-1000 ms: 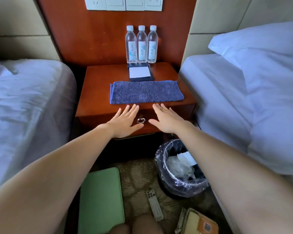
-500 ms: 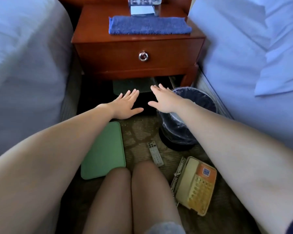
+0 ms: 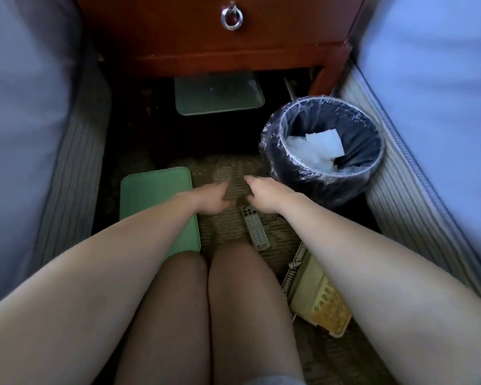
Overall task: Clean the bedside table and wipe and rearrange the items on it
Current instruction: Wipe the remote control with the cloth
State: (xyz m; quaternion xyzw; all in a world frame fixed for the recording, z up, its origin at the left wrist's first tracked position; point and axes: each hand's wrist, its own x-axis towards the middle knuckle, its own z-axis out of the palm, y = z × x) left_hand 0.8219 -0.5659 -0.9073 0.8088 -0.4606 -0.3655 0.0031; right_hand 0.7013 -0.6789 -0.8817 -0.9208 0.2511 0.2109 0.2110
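The bedside table (image 3: 233, 48) stood between two beds, showing only its drawer front. On the carpet before it were a lined bin (image 3: 278, 173), a green tray (image 3: 150, 201) and a telephone (image 3: 317, 301). The left hand (image 3: 211, 197) and right hand (image 3: 264, 194) reached forward, fingers loosely straight, holding nothing, near a remote (image 3: 254, 229).

My arms were stretched forward and down, nearly parallel. My left hand (image 3: 213, 198) and right hand (image 3: 264, 193) hung close together, palms down, fingers relaxed, holding nothing.
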